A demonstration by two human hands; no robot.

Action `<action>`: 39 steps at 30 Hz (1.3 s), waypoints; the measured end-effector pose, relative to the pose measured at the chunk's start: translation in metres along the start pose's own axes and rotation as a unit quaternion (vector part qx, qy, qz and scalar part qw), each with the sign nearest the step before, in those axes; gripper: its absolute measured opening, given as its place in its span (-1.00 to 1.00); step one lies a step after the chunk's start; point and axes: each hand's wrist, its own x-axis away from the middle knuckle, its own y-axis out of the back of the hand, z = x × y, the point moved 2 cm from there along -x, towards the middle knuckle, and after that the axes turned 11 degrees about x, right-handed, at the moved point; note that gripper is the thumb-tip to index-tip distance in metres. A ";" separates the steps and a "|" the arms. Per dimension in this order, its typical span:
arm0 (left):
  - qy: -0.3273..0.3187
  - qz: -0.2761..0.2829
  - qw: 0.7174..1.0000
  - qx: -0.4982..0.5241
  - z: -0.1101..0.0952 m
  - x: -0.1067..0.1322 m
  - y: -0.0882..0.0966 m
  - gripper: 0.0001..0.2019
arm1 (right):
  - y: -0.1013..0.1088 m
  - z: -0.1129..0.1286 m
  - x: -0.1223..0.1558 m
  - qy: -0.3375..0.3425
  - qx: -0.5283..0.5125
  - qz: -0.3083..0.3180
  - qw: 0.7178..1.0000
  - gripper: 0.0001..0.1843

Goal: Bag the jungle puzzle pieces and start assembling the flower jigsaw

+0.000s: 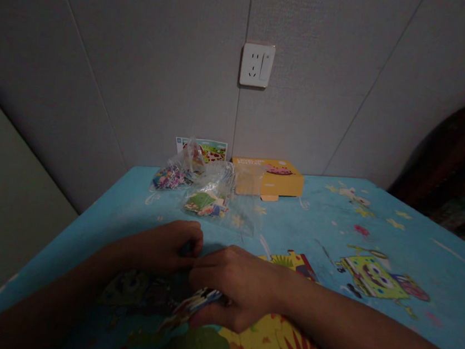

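My left hand [168, 245] rests curled on the blue cartoon-print table [335, 231], fingers closed against the tips of my right hand. My right hand [236, 287] lies beside it, fingers curled over a small colourful puzzle piece [201, 299] at its underside. Both hands sit on a partly assembled jigsaw [264, 340] with yellow, red and green areas near the table's front edge. What the left fingers pinch is hidden.
Two clear plastic bags of puzzle pieces [208, 197] [173, 174] lie behind my hands. A yellow box [272, 178] and a printed card [210, 149] stand by the grey wall, under a white socket [256, 65]. A dark object [456, 161] sits at right.
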 end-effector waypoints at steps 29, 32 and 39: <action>-0.047 -0.171 0.953 0.244 0.001 -0.009 0.009 -0.60 | 0.009 -0.033 0.005 -0.313 -0.175 -0.190 0.914 -0.67; -0.035 -0.196 0.939 0.281 0.005 -0.014 0.009 -0.58 | 0.008 -0.038 0.006 -0.338 -0.224 -0.217 0.888 -0.65; -0.081 -0.160 0.975 0.132 0.002 -0.012 0.001 -0.62 | 0.031 -0.057 0.018 -0.338 -0.152 -0.399 0.839 -0.74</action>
